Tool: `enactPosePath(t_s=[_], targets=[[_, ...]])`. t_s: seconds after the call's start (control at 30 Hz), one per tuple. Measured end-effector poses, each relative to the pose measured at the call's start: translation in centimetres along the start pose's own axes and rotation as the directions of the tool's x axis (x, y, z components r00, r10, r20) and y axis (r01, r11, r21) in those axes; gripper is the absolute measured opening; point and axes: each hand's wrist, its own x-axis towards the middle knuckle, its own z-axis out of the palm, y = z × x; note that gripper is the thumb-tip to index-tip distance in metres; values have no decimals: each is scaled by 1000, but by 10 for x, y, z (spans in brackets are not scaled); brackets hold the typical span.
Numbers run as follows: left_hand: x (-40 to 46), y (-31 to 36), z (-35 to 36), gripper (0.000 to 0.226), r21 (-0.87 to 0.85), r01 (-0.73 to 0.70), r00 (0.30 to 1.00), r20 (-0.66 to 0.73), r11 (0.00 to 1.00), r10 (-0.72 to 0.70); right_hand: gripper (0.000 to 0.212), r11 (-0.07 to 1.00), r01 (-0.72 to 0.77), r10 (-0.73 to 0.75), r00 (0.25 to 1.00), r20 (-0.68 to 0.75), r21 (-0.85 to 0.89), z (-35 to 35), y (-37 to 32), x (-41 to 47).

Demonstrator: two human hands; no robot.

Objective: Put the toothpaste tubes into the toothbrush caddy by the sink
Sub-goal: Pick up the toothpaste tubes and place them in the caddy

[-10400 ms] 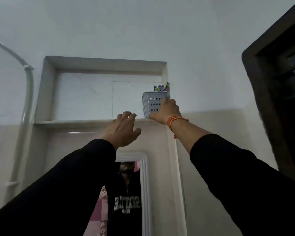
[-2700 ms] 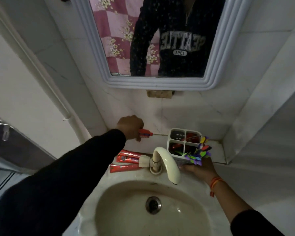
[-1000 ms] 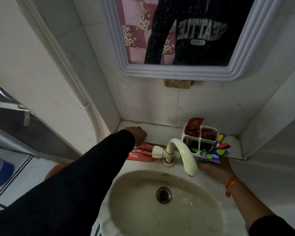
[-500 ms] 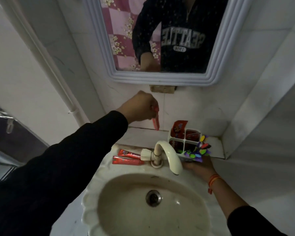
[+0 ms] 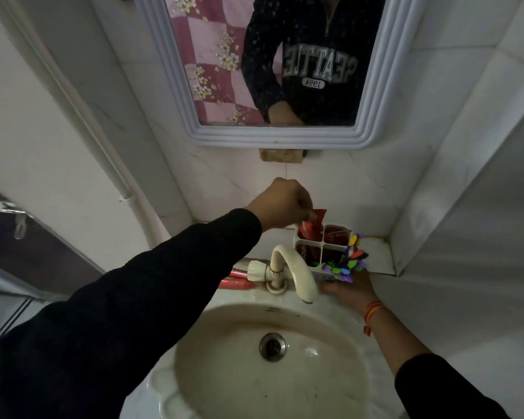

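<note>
A white four-compartment toothbrush caddy (image 5: 322,244) with colourful decoration on its front stands on the ledge behind the sink, right of the tap. My right hand (image 5: 350,290) grips its front side. My left hand (image 5: 280,204) is closed on a red toothpaste tube (image 5: 313,223), whose lower end is inside the caddy's back-left compartment. Red tubes show in the other compartments. Two more red toothpaste tubes (image 5: 236,278) lie on the sink ledge left of the tap, partly hidden by my left sleeve.
A cream tap (image 5: 294,275) arches over the sink basin (image 5: 224,373) between my arms. A framed mirror (image 5: 273,137) hangs on the tiled wall above. A white pipe (image 5: 97,140) runs down the left wall. A wall corner closes in on the right.
My left hand has carried the red tube from above the ledge rightward and down, so its end now sits in the caddy's back-left compartment. My right hand stays on the caddy.
</note>
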Motion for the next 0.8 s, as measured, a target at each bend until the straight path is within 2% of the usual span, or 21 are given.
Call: enactPosePath(t_s=[0.1,0.2,0.33,0.47,0.6,0.67,0.73,0.8], targets=[[-8,-26,-5,14,5,95,995,19,995,-95,57,1000,-5,5,1000,-12,19,-1,4,0],[-17,-60,2,14,174,177,973,120,969,-199,61,999,35,-35,999,-22,22,-2,5,1],[-33,-109,28,29,373,227,893,290,900,-345,60,998,65,-64,997,-36,4,-2,3,-1],[-47,-141,57,33,460,210,838,369,863,-401,65,996,83,-82,996,-31,20,-3,0,-5],[-52,-149,72,18,522,217,800,388,825,-457,55,995,89,-88,996,-29,46,-5,-1,-8],[-51,-153,76,35,564,141,786,435,814,-438,51,996,84,-84,996,-22,29,-5,1,-7],[-53,-155,83,54,575,81,811,437,814,-389,50,997,68,-68,997,-21,32,-6,3,-6],[-55,-153,83,58,611,22,841,416,791,-345,51,998,59,-59,998,-25,17,-5,6,-4]])
